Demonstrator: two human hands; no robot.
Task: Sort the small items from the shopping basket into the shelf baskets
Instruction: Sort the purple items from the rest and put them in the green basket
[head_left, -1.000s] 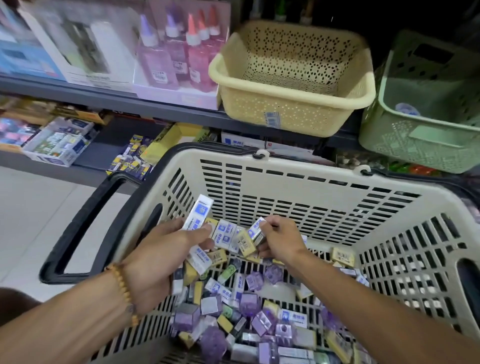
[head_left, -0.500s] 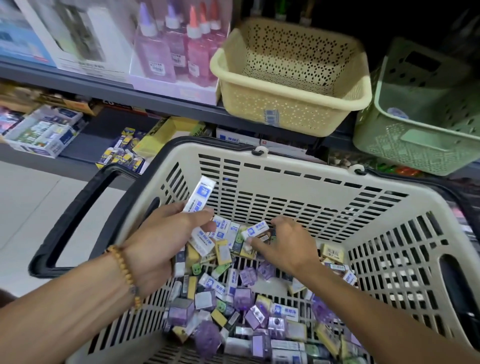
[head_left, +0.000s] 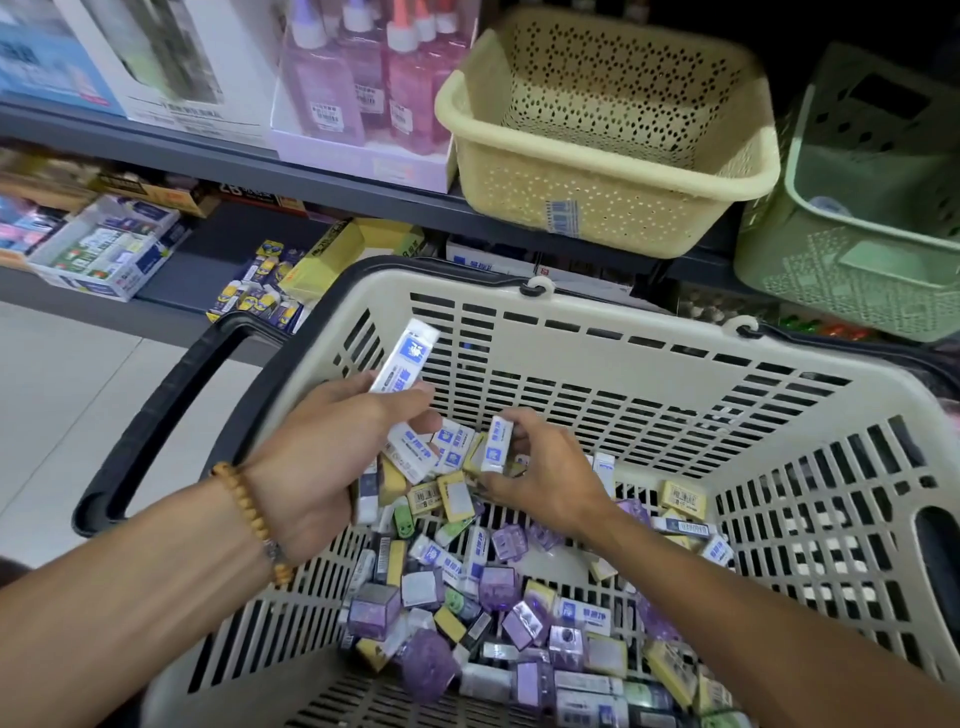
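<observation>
Both hands reach into the shopping basket (head_left: 597, 353): left hand (head_left: 332, 457) grips several erasers (head_left: 408, 358), right hand (head_left: 540, 478) pinches one eraser (head_left: 496, 444). Yellow basket (head_left: 602, 156) and green basket (head_left: 852, 270) sit above the hands.

Beige shopping basket (head_left: 597, 332): mixed white, yellow, purple small items (head_left: 498, 597) heaped inside.

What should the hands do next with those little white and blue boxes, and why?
Probably the right hand should pass its white and blue box over to the left hand, which already holds two matching ones. They look like one kind, and the yellow shelf basket above looks empty, so collecting a handful first saves trips.
</observation>
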